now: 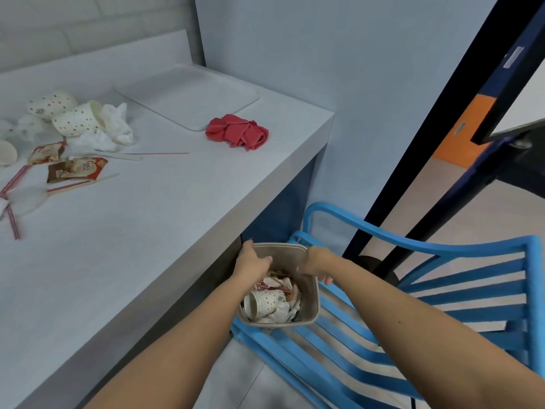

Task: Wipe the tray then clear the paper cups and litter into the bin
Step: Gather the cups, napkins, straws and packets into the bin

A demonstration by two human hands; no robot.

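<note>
My right hand [317,265] grips the bin [314,308] rim, I cannot tell what my left hand [253,261] does, and the cups [78,121] lie far up-left on the worktop [147,231], nearer my left.

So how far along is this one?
The tray looks bare, with the cloth bunched beside it, so wiping seems done. The bin already holds a cup and scraps; the left hand and right hand hold its rim. Still on the counter: cups, napkins, sachets, straws.
</note>
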